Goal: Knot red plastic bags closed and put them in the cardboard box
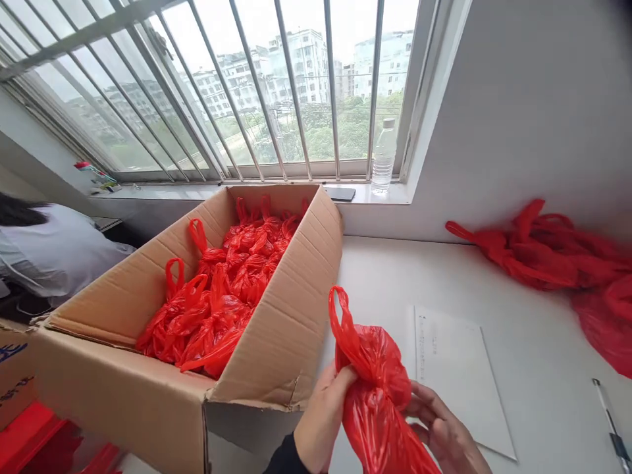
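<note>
A knotted red plastic bag is held above the white table at the bottom centre, one loop handle sticking up at its top left. My left hand grips the bag's left side, thumb across the plastic near the knot. Beside the bag's right side is my right hand, its fingers loosely curled and apart, fingertips near or touching the plastic. Left of my hands, a large open cardboard box contains several similar knotted red bags.
Loose red bags lie along the wall. A paper sheet and a pen rest on the table. On the sill stand a bottle and a dark flat object. A person is at far left.
</note>
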A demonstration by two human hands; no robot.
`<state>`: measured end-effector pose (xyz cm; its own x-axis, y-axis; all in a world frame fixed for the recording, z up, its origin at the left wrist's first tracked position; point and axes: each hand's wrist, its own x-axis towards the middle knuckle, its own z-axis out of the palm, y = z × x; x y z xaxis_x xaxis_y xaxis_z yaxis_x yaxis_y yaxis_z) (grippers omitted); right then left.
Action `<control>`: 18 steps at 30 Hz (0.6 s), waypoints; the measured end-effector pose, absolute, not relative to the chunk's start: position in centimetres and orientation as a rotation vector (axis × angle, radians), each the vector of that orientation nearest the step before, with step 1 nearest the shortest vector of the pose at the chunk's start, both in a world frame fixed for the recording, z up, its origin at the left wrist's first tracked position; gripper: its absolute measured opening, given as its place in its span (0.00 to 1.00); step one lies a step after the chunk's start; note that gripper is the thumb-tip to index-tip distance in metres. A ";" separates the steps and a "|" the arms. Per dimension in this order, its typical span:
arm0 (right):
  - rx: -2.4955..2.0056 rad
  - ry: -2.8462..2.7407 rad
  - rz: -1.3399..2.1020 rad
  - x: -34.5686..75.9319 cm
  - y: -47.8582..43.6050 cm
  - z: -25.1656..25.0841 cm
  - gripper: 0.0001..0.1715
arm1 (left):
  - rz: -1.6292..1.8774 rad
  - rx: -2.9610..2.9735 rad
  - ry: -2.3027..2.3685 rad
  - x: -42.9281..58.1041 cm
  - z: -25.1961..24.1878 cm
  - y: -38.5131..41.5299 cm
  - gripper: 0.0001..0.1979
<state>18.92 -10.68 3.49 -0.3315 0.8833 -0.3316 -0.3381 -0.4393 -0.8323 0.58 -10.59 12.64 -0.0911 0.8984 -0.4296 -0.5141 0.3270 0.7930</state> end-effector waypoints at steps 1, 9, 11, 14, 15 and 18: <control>-0.978 -0.905 1.878 18.7 -10.8 4.2 0.31 | 1.209 0.427 1.115 1.0 11.9 -10.4 0.13; -0.949 -0.889 1.714 20.7 -10.4 4.1 0.14 | 1.042 0.339 0.911 3.4 8.0 -11.0 0.17; -0.934 -0.848 1.687 21.1 -10.5 3.9 0.15 | 0.995 0.272 0.877 3.6 8.0 -11.3 0.15; -0.951 -0.791 1.687 21.3 -10.5 4.3 0.16 | 0.982 0.307 0.883 3.8 8.1 -11.4 0.18; -0.955 -0.774 1.708 21.3 -10.5 4.5 0.18 | 0.995 0.359 0.900 3.8 8.0 -11.3 0.20; -0.902 -0.781 1.787 21.4 -10.4 5.1 0.28 | 1.008 0.567 0.976 3.8 7.6 -10.8 0.23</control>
<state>21.37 -10.36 5.07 -0.2739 0.9325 -0.2355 -0.4604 -0.3421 -0.8192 3.80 -10.81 7.59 0.1897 0.8926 -0.4089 -0.4375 0.4497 0.7787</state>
